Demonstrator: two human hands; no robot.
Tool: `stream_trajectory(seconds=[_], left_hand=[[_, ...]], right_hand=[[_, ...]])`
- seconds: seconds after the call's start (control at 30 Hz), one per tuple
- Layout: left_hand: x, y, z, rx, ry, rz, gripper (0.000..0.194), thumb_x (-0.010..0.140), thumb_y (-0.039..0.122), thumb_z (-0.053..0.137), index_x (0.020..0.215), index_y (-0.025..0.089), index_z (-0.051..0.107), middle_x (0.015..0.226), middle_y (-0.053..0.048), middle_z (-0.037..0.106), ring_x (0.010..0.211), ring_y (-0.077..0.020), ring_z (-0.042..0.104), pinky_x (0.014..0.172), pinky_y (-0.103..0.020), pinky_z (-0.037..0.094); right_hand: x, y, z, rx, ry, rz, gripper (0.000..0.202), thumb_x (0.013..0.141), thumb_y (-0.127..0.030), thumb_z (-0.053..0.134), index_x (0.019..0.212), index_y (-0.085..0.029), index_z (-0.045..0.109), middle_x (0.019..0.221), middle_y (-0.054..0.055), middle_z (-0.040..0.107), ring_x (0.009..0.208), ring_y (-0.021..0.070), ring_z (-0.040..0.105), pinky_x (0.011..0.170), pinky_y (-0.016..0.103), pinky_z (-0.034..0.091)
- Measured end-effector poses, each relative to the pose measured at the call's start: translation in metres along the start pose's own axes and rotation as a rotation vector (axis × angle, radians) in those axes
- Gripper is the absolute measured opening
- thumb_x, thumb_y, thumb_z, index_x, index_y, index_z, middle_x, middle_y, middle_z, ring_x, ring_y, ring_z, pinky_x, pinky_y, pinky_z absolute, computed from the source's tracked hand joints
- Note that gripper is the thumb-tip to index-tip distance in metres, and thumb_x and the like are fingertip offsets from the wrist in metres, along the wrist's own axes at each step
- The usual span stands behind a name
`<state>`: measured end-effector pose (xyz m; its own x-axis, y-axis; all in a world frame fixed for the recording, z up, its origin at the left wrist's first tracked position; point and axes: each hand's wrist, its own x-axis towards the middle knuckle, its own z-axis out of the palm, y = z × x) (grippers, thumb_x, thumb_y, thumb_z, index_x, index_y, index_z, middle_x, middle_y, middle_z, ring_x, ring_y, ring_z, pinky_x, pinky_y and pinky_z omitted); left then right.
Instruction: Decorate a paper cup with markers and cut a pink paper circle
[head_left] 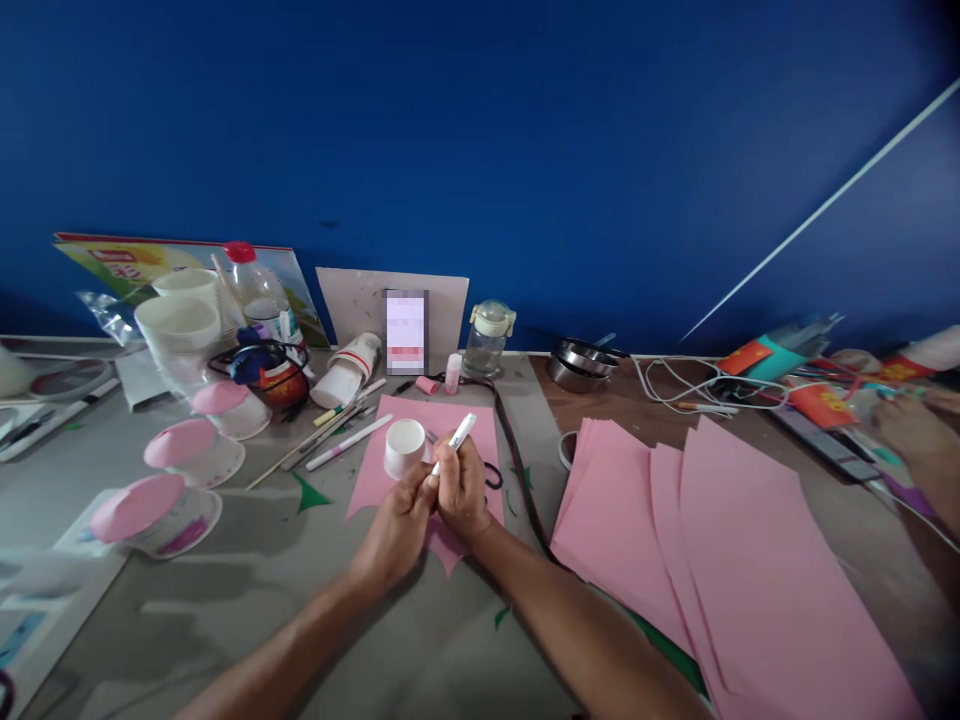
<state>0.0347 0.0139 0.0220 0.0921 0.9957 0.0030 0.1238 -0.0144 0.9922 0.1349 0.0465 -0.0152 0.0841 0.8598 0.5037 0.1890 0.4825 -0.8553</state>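
Note:
My right hand [461, 490] is closed around a white marker [463, 432], which slants up to the right. Against it, the fingertips of my left hand [394, 530] are pinched together at the marker's lower end; what they grip there is hidden. Just beyond my hands a white paper cup [405, 447] stands on a cut sheet of pink paper [371, 470]. Black-handled scissors [493, 475] lie partly hidden behind my right hand.
At left sit several pink-topped paper cups [161, 505]. Stacked cups [180, 325], a red-capped bottle [259, 285], a phone [406, 332], a glue stick [453, 373] and a glass jar [487, 345] stand behind. Pink sheets [757, 560] lie right. Another person's hand [915, 440] shows far right.

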Motion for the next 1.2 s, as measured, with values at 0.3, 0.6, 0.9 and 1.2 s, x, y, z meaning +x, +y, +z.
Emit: stream_trajectory(seconds=[0.3,0.6,0.9,1.2], left_hand=[[-0.012,-0.015,0.002,-0.025,-0.030,-0.174,0.051,0.081,0.068,0.047,0.061,0.021,0.048,0.049,0.005,0.036,0.048,-0.0121,0.031,0.047,-0.027,0.025],[-0.005,-0.011,-0.021,-0.506,-0.188,-0.056,0.045,0.087,0.059,0.052,0.089,0.016,0.066,0.048,0.008,0.030,0.045,-0.0096,0.023,0.047,-0.025,0.021],[0.040,-0.025,-0.096,-0.393,0.472,0.018,0.020,0.068,0.024,0.067,0.087,0.018,0.064,0.059,0.005,0.049,0.049,-0.0081,0.040,0.048,-0.020,0.030],[0.040,-0.049,-0.082,0.441,0.039,0.148,0.058,0.066,0.027,0.067,0.123,0.019,0.061,0.117,-0.010,0.067,0.101,-0.0261,0.061,0.084,-0.036,0.049]], right_hand=[[0.032,-0.008,-0.014,0.126,0.290,0.098,0.037,0.093,-0.053,0.045,0.070,-0.023,0.049,0.067,0.001,0.052,0.061,0.0161,0.047,0.062,0.031,0.043],[0.074,0.023,-0.060,0.518,0.435,0.294,0.029,0.085,-0.053,0.051,0.081,-0.024,0.055,0.063,-0.006,0.045,0.054,0.0119,0.047,0.057,0.027,0.046],[0.053,0.035,-0.024,0.667,0.223,0.422,0.027,0.079,-0.039,0.063,0.099,-0.022,0.057,0.069,-0.002,0.069,0.054,0.0118,0.058,0.058,0.026,0.048],[0.018,0.022,-0.006,0.226,-0.159,0.165,0.023,0.085,-0.020,0.054,0.108,-0.023,0.057,0.097,0.005,0.073,0.092,0.0200,0.069,0.083,0.034,0.053]])
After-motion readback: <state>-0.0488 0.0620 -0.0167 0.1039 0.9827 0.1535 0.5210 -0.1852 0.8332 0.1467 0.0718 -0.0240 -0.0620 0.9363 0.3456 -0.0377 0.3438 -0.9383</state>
